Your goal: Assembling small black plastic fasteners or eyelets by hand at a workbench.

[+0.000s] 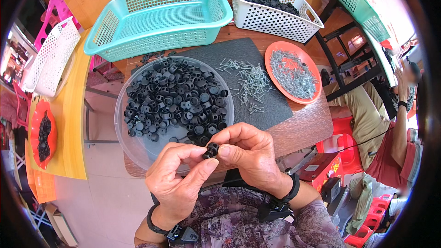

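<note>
Between the fingertips of my left hand (177, 179) and my right hand (250, 156) is a small round black plastic part (211, 149). Thumb and forefinger of each hand pinch it from either side, just above the near rim of a clear round tub (120, 110). Many similar black plastic parts (179, 96) are heaped in that tub. To its right, loose silvery screws (251, 82) lie on a dark mat (275, 112). An orange plate (272, 48) beside them bears more silvery screws (294, 73).
A turquoise basket (151, 41) and a white basket (275, 25) with black pieces stand at the back. On the left, a yellow table (69, 142) bears a red dish (36, 128) and a white basket (55, 59). At the right sits another person (390, 151) near red stools (344, 142).
</note>
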Tool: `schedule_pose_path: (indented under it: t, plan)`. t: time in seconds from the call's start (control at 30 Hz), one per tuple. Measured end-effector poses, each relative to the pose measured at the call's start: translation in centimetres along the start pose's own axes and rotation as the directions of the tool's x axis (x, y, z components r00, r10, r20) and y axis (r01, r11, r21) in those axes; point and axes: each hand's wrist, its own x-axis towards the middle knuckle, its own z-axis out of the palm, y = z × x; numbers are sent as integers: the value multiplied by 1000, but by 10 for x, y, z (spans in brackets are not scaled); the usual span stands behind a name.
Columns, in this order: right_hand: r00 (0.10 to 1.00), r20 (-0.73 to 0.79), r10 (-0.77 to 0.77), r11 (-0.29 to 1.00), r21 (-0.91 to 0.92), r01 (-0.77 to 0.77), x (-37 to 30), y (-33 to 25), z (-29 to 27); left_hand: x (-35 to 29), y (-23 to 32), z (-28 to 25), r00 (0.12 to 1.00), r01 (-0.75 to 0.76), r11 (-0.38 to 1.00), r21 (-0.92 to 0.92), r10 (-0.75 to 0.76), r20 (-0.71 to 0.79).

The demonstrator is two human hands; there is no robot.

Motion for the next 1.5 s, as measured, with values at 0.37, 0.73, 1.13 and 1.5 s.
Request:
schedule_pose_path:
  t: [0.37, 0.73, 1.13, 1.5]
  plan:
    - [989, 30, -142, 979, -145, 145, -3, -1, 5, -1, -2, -1, 995, 96, 995, -25, -95, 43]
    - [975, 60, -212, 934, -281, 221, -2, 0, -2, -1, -6, -1, 993, 66, 996, 60, -72, 94]
    - [962, 115, -247, 854, -443, 272, -3, -7, -9, 4, -7, -3, 973, 69, 992, 102, -90, 212]
    - [976, 115, -186, 892, -397, 217, -5, -15, -6, 11, -4, 2, 919, -327, 890, 318, 221, 327]
